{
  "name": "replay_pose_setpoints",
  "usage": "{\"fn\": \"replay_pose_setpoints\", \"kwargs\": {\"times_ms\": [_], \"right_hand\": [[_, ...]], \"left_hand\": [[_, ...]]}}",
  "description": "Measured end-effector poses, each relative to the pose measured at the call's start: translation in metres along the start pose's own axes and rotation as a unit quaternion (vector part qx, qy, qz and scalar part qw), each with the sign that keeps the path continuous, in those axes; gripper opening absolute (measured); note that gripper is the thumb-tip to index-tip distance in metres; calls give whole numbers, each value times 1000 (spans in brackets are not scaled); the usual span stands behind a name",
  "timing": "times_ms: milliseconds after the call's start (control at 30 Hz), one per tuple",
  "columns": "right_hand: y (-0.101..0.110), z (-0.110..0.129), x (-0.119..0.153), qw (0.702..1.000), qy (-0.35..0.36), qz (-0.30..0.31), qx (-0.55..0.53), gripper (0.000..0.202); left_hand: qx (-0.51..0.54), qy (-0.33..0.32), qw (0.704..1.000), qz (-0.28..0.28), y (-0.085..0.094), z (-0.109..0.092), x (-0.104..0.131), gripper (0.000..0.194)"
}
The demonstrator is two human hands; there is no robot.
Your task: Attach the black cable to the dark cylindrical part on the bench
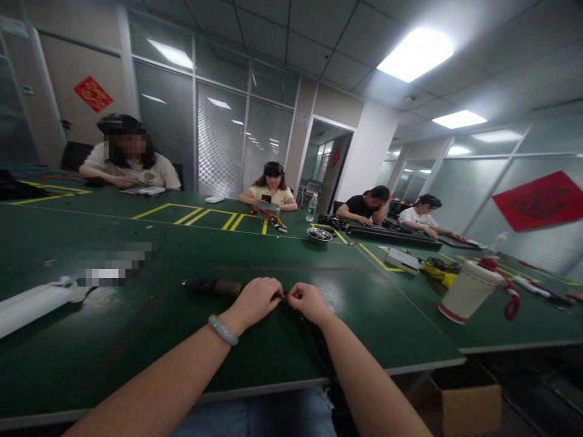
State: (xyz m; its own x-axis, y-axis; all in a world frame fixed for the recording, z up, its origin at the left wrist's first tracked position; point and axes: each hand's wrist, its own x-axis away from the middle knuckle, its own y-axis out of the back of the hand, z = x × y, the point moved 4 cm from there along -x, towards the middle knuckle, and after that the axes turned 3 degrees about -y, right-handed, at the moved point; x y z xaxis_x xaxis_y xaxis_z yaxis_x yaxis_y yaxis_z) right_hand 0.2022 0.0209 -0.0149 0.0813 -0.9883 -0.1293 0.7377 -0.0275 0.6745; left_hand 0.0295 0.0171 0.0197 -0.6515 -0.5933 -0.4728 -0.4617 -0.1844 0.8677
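A dark, cylindrical hand tool point(221, 287) with a brownish middle and a small metal tip lies on the green table, its tip toward the left. My left hand point(259, 298) rests against its rear end, thumb and fingers pinched together. Close beside it, my right hand point(310, 302) is also closed in a pinch. Between the fingertips shows a bit of thin dark cord. A black cord point(314, 346) runs from under my right hand to the table's near edge. How the cord meets the tool is hidden by my left hand.
A white object point(36, 306) lies at left. A metal bowl point(319, 235), water bottle point(312, 207) and bundle of wires point(276, 220) stand farther back. At right are a tilted-looking cup point(471, 291) and a pale box point(403, 261). Several people sit across the table. A cardboard box point(469, 400) stands below.
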Motion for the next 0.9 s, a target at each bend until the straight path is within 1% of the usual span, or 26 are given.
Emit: {"fn": "replay_pose_setpoints", "kwargs": {"times_ms": [167, 367, 567, 767, 900], "right_hand": [[-2, -2, 0, 1000, 7, -1, 3, 11], [-1, -1, 0, 1000, 8, 3, -6, 11], [2, 3, 3, 1000, -3, 8, -4, 10], [1, 3, 2, 1000, 4, 5, 8, 7], [1, 3, 2, 1000, -3, 9, 8, 9]], "left_hand": [[-7, 6, 1000, -6, 0, 0, 0, 12], [1, -2, 1000, -11, 0, 0, 0, 8], [4, 4, 1000, 0, 1, -1, 1, 7], [8, -2, 1000, -3, 0, -1, 0, 6], [11, -6, 1000, -6, 0, 0, 0, 7]]}}
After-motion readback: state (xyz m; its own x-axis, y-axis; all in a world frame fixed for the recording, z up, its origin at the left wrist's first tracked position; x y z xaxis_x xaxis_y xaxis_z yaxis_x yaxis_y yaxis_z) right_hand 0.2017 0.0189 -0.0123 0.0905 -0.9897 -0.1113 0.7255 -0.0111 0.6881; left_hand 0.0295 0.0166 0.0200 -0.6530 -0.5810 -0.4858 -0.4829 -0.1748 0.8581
